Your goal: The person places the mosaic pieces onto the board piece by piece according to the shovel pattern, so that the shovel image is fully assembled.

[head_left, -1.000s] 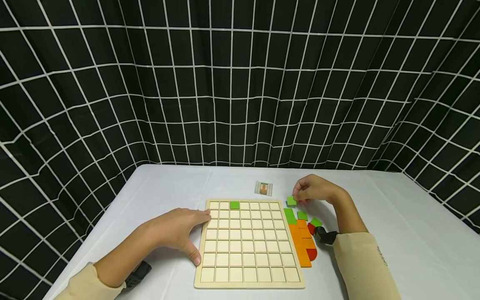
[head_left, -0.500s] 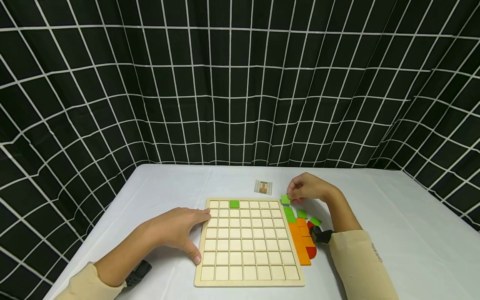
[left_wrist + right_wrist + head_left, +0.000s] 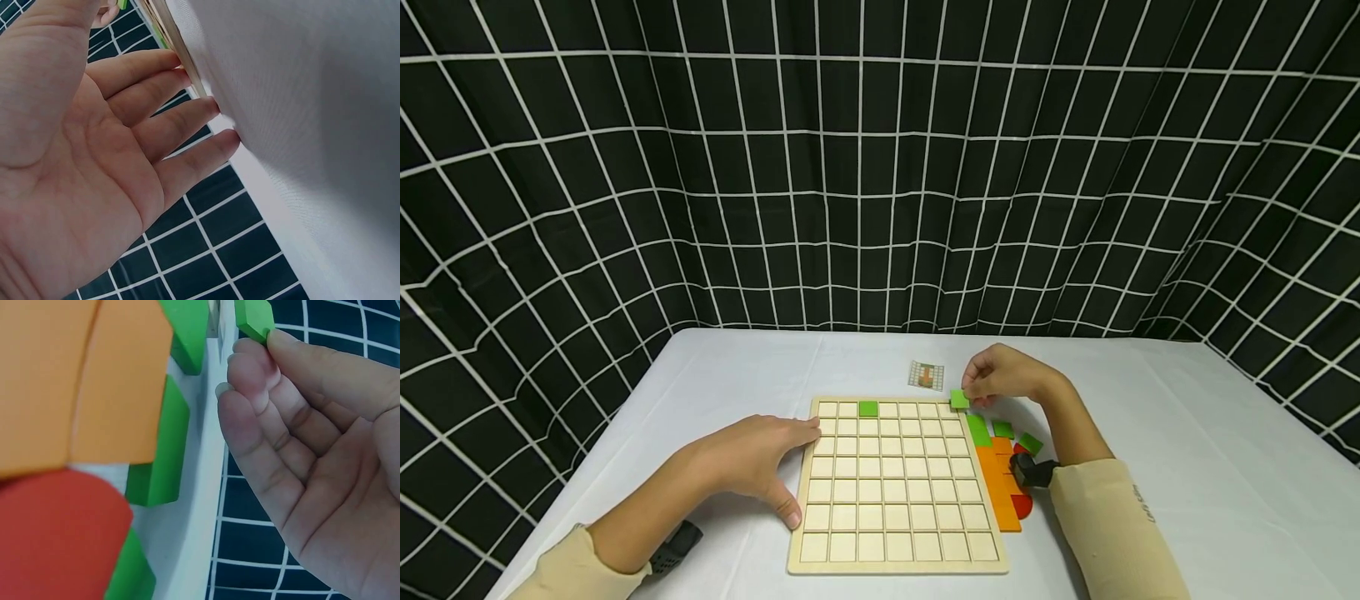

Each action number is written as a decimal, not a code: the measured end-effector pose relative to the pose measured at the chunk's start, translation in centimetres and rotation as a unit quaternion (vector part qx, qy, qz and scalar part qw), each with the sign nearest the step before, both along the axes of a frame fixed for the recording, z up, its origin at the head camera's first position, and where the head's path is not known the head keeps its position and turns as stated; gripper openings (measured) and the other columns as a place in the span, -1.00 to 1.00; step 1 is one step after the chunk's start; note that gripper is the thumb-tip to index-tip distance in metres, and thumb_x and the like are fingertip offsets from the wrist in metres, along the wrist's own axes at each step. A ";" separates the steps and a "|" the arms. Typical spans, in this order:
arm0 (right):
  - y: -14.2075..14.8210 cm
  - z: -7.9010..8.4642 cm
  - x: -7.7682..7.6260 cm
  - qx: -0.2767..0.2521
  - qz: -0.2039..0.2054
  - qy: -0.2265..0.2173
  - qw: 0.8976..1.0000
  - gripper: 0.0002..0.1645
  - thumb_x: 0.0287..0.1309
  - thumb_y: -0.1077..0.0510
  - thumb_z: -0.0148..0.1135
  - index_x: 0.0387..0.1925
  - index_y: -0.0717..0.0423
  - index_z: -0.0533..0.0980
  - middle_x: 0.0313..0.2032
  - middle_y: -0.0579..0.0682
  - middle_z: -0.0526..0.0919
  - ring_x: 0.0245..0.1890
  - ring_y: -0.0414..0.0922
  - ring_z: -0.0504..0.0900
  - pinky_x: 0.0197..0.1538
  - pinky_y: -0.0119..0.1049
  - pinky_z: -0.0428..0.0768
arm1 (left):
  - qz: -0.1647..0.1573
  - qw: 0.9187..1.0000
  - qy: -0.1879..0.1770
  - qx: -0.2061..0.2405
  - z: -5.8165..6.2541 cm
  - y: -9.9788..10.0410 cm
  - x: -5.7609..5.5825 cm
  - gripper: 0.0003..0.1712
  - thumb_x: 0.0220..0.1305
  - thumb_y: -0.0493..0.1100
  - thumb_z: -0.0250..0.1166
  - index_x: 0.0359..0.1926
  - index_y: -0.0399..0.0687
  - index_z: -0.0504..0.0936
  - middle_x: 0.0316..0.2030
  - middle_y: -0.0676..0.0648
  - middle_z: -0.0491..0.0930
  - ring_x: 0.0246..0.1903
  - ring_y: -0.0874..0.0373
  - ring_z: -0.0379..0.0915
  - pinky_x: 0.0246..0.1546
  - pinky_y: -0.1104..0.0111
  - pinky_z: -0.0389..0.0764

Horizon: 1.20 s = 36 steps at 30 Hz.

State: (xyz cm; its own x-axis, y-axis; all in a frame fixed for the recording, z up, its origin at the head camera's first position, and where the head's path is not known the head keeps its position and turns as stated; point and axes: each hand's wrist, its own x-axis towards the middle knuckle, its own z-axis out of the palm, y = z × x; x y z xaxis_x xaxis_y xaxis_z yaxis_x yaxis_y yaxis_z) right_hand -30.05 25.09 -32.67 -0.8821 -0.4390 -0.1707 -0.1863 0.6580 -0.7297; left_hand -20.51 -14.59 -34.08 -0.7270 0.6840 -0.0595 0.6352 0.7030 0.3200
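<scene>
A pale wooden grid board (image 3: 880,517) lies on the white table, with one green square tile (image 3: 868,408) in its top row. My left hand (image 3: 752,458) rests with spread thumb and fingers against the board's left edge; in the left wrist view the fingertips (image 3: 228,144) touch down by that edge. My right hand (image 3: 1007,372) pinches a second green square tile (image 3: 958,400) between thumb and fingers, over the board's top right corner. The right wrist view shows this held tile (image 3: 253,319) at the thumb tip.
Right of the board lie orange pieces (image 3: 997,492), red rounded pieces (image 3: 1022,506), a green piece (image 3: 978,430) and loose green tiles (image 3: 1003,429). A small printed pattern card (image 3: 927,375) lies behind the board. A black curtain with white grid lines (image 3: 880,167) surrounds the table.
My right hand has carried the green square tile leftward, from beyond the board's right side to over its top right corner. The left hand has stayed in place.
</scene>
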 end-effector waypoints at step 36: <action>-4.9 0.8 1.0 0.003 0.016 0.021 1.000 -0.92 0.19 0.41 0.29 -0.41 0.26 0.60 -0.48 0.07 0.69 -0.44 0.01 0.69 -0.27 -0.15 0.72 | 0.000 1.000 -0.001 0.001 -0.2 0.0 0.0 0.33 -0.40 0.44 0.57 0.35 -0.26 0.44 0.36 -0.20 0.39 0.31 -0.12 0.34 0.30 0.01 0.37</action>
State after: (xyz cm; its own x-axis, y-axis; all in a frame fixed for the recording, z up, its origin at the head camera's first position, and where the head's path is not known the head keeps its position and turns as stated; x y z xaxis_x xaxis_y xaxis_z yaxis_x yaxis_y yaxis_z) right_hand -29.06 20.16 -31.82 -0.8743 -0.4657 -0.1368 -0.2372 0.6557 -0.7168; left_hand -20.50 -14.59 -34.30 -0.7273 0.6837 -0.0599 0.6344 0.7030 0.3216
